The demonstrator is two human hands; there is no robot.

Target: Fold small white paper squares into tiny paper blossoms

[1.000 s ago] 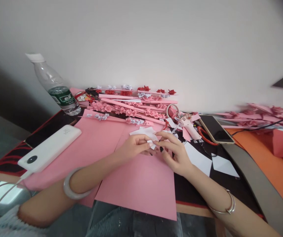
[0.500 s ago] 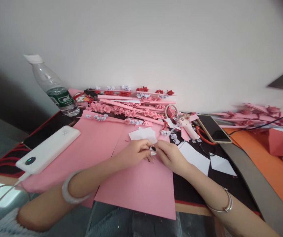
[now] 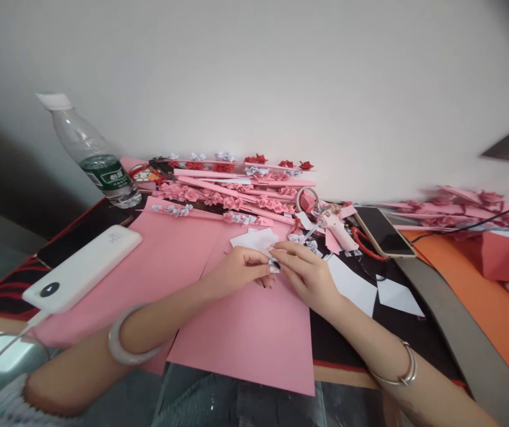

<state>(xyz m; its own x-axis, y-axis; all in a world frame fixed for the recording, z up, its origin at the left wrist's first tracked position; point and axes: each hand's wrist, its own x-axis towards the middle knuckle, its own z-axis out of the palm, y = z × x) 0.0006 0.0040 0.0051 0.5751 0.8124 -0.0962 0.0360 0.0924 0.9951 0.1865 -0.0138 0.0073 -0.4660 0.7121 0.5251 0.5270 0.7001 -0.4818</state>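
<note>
Above the pink paper sheets (image 3: 245,332), my left hand (image 3: 240,270) pinches a small piece of white paper (image 3: 274,267) between thumb and fingers. From the other side my right hand (image 3: 310,273) meets it, its fingers closed on the same piece. Most of that piece is hidden by the fingers. Just behind my hands lie loose white paper squares (image 3: 249,238) on the pink sheet. Small white paper flowers (image 3: 304,241) and a pink glue gun (image 3: 338,230) rest beyond my right hand.
Pink rolled sticks with paper flowers (image 3: 218,196) are piled along the wall. At left stand a water bottle (image 3: 107,175) and a white power bank (image 3: 83,270) with a cable. A phone (image 3: 383,231), white sheets (image 3: 354,284) and orange paper (image 3: 471,290) lie to the right.
My right hand's fingers have lifted and stretched over the top of the white paper piece. My left hand has shifted very slightly to the left, still pinching. The view has moved a little.
</note>
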